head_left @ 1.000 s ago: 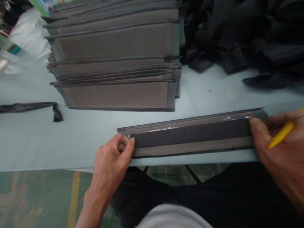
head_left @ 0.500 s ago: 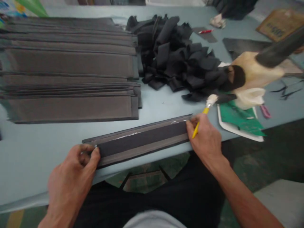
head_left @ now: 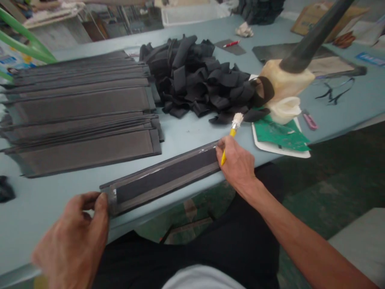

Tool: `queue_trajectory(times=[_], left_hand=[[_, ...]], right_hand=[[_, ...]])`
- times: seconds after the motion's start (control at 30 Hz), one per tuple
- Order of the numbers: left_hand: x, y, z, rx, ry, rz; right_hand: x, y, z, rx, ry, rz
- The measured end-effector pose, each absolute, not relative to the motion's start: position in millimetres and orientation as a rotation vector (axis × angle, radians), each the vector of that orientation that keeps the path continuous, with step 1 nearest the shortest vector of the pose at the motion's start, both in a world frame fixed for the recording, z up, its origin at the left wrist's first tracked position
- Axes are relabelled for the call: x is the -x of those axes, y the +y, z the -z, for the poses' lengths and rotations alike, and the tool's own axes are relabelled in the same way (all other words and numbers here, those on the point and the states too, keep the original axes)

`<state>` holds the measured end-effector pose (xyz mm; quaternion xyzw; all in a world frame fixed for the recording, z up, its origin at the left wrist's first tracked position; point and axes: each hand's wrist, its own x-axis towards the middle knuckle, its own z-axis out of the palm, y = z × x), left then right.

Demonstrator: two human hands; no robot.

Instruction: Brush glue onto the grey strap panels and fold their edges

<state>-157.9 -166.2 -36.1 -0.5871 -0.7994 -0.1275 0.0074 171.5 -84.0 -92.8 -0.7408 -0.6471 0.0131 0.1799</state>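
A long dark grey fabric strip [head_left: 168, 172] lies at a slant by the table's front edge, with glossy wet-looking streaks along its upper border and left end. My left hand [head_left: 78, 228] is at its left end, thumb and forefinger together at the edge; the exact contact is hard to see. My right hand [head_left: 236, 162] pinches the strip's right end and also holds a yellow-handled brush [head_left: 233, 131], whose pale bristles point up and away from the strip.
Stacked grey strips [head_left: 84, 150] cover the left. Behind lies a heap of curled black pieces [head_left: 195, 80]. To the right stand a yellowish plastic container [head_left: 276, 76] with a dark tube, a green sheet on a white tray [head_left: 300, 154], and a pink-handled tool [head_left: 309, 119].
My left fingers have drawn back from over the strip to its left edge, baring the glossy end. My right hand still holds brush and strip. The view has shifted to the right.
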Motion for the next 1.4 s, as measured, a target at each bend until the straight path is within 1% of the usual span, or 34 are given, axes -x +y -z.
queue_trajectory(times=[0.07,0.1,0.17,0.23,0.37,0.47,0.53,0.6,0.63,0.7,0.8,0.9,1.13,1.4], left_hand=[[125.9,-165.9,41.6,2.021,-2.192,0.378],[108.0,-164.3,46.9,2.2,-1.979,0.487],[75.6,-159.6,61.7,2.517,-1.621,0.54],[54.5,-156.0,78.5,2.634,-1.468,0.465],[49.2,-157.9,101.9,2.556,-1.556,0.372],[56.0,-162.7,105.7,2.523,-1.603,0.391],[57.0,-164.5,105.2,2.52,-1.621,0.411],[55.2,-164.5,105.1,2.516,-1.636,0.434],[53.8,-164.1,105.6,2.514,-1.643,0.442],[51.2,-162.9,106.9,2.509,-1.649,0.461],[48.9,-162.7,106.1,2.5,-1.669,0.448],[50.9,-167.1,99.5,2.503,-1.74,0.384],[92.2,-184.8,97.2,2.379,-1.898,0.216],[129.4,-196.1,99.9,2.281,-1.877,0.262]], right_hand=[[-171.3,-84.1,93.1,2.102,-1.817,-0.024],[-171.1,-84.3,93.3,2.104,-1.813,-0.025],[-170.6,-84.4,94.0,2.095,-1.814,-0.036],[-170.5,-84.0,95.7,2.074,-1.82,-0.034],[-176.8,-82.1,101.2,1.991,-1.82,0.045],[-188.1,-85.0,101.1,1.962,-1.806,0.105],[-192.6,-92.3,97.4,1.918,-1.766,0.201],[-188.6,-103.6,93.1,1.732,-1.785,0.288],[-182.7,-109.7,92.0,1.597,-1.833,0.291],[-165.6,-120.0,93.7,1.338,-1.976,0.195],[-142.1,-127.0,105.1,1.178,-2.12,0.022],[-138.9,-129.9,115.6,1.178,-2.127,0.004],[-173.7,-131.3,131.1,1.306,-2.128,0.21],[-177.3,-133.5,132.8,1.372,-2.185,0.192]])
